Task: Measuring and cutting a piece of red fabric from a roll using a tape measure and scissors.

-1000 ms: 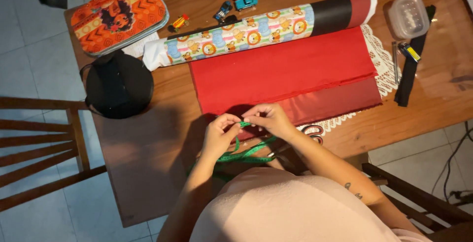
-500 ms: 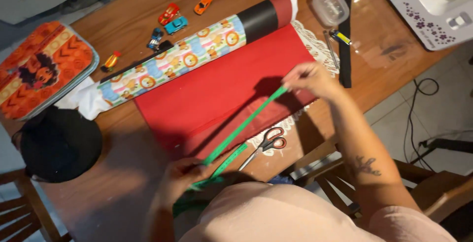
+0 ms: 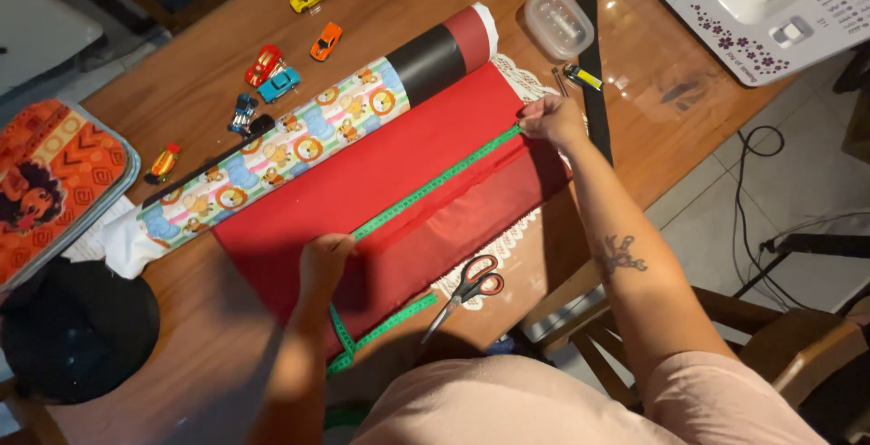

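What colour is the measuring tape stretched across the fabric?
Green measuring tape, seen clearly in the head view.

six toy cars [image 3: 279, 82], one scissors [image 3: 471, 287], two fabric rolls [image 3: 362, 119]

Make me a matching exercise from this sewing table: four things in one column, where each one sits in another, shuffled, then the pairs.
1 green tape measure
2 scissors
3 clear lidded box
4 toy cars

a on bare wood beyond the fabric roll
b stretched across the red fabric between left hand and right hand
c on white lace at the near edge
d beside the black ruler

1-b, 2-c, 3-d, 4-a
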